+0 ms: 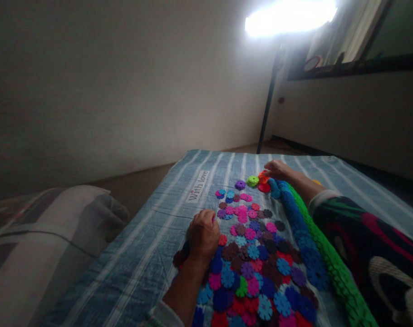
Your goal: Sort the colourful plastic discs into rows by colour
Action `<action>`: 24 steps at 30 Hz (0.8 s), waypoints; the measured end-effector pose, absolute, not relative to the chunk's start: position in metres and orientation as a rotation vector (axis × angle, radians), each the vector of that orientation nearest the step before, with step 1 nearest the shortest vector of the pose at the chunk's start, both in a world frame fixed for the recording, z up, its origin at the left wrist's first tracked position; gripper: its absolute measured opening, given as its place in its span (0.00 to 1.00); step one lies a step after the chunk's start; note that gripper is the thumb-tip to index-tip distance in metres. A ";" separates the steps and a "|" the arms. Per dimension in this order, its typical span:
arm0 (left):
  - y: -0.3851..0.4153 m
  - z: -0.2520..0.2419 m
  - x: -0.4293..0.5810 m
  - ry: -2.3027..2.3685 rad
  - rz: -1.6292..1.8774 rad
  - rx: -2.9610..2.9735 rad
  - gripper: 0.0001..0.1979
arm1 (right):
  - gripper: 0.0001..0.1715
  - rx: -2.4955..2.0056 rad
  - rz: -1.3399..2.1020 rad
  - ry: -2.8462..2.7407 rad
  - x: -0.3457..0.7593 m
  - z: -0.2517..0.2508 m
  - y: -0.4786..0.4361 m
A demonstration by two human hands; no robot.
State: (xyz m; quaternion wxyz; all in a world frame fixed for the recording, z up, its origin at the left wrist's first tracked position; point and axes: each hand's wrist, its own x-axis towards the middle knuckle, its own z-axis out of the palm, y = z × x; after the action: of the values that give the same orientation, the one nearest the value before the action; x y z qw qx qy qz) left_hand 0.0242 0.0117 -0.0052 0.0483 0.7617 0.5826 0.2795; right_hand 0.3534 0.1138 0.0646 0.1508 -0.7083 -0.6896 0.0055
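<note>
Flat notched plastic discs [247,270] in many colours lie in a loose heap on a blue striped cloth. My left hand [203,234] rests at the heap's left edge, its fingers curled in. What they hold, if anything, is hidden. Farther off, my right hand [276,169] has its fingertips closed on orange discs [263,176]. Beside these sit a stack of lime-green discs [252,181], a purple stack [240,185] and a red disc [264,187]. A long blue row of discs [293,218] and a green row [317,240] run along the right, under my right forearm.
The striped cloth [152,227] bears a "With love" print [198,186]. A grey and white bundle [56,245] stands at the left. Behind the cloth rises a lamp pole [267,109] with a bright light [291,18]. A yellow piece [317,181] shows beyond my right forearm.
</note>
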 end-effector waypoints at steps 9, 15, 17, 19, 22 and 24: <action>0.011 -0.001 0.026 1.804 0.762 2.348 0.10 | 0.14 -2.046 0.010 -2.118 0.346 0.082 0.094; 0.007 0.005 0.029 1.828 0.666 2.425 0.09 | 0.10 -1.896 0.121 -2.414 0.289 0.081 0.031; 0.006 0.005 0.030 1.828 0.647 2.428 0.10 | 0.12 -1.852 0.155 -2.478 0.265 0.074 0.005; 0.007 0.003 0.031 1.821 0.649 2.431 0.10 | 0.11 -1.839 0.185 -2.521 0.242 0.066 -0.019; 0.007 0.001 0.031 1.821 0.668 2.445 0.10 | 0.12 -1.833 0.222 -2.541 0.217 0.058 -0.045; 0.007 0.000 0.031 1.825 0.658 2.454 0.11 | 0.13 -1.811 0.246 -2.545 0.208 0.057 -0.056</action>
State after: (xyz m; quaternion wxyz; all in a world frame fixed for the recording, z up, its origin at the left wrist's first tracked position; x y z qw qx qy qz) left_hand 0.0314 0.0073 0.0003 0.0066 0.7845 0.5833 0.2105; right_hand 0.2077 -0.0556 0.0568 0.0041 -0.5778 -0.8124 0.0784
